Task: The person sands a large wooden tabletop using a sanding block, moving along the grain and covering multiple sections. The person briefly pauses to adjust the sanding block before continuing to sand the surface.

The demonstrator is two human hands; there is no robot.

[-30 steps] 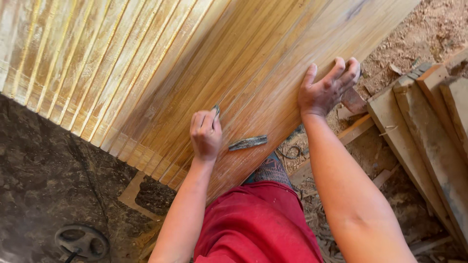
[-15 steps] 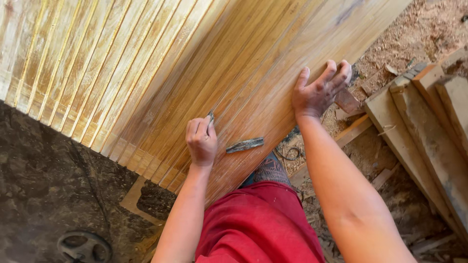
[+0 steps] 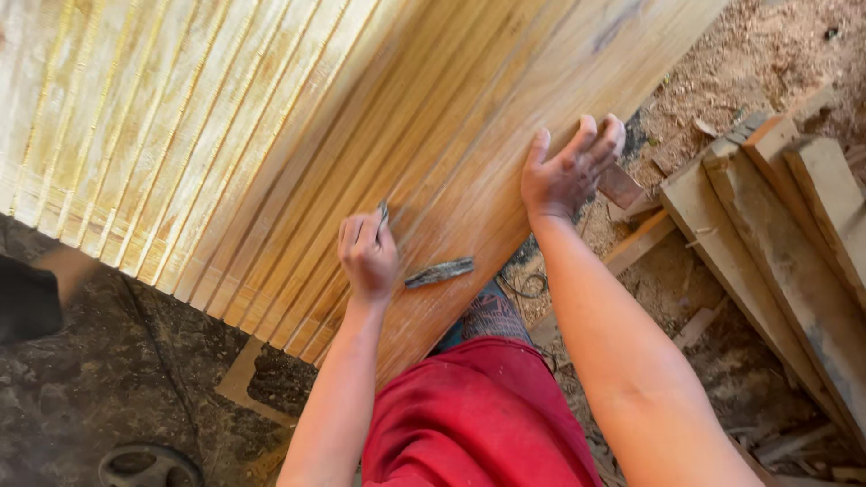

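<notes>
Sawdust-strewn ground (image 3: 767,54) surrounds the spot where I stand, with dark, stained floor (image 3: 81,379) off to my left. Slanting across most of the view is a large grooved wooden panel (image 3: 298,135), its long parallel channels running from the upper right down toward me, the wood pale at the left and warmer honey-brown at the right.

My left hand (image 3: 367,255) is low on the panel, its grip pressed together around a small thin tool (image 3: 383,213) whose tip pokes up past my knuckles and sits against one of the grooves. What kind of tool it is I cannot tell. Just beside that hand, to its right, a small dark flat piece (image 3: 439,271) lies on the panel's smooth outer strip, apart from my fingers.

My right hand (image 3: 568,171) is higher up and near the panel's right edge, its grip spread, palm flat on the wood and fingertips reaching over the edge, holding nothing.

Below the panel's lower end I see my red garment (image 3: 469,424) and a patterned dark shoe (image 3: 492,316). To the right, several rough weathered planks (image 3: 776,234) lie stacked at an angle on the sawdust, with small offcuts (image 3: 640,239) between them and the panel. A dark round wheel-like object (image 3: 149,467) shows at the bottom left.
</notes>
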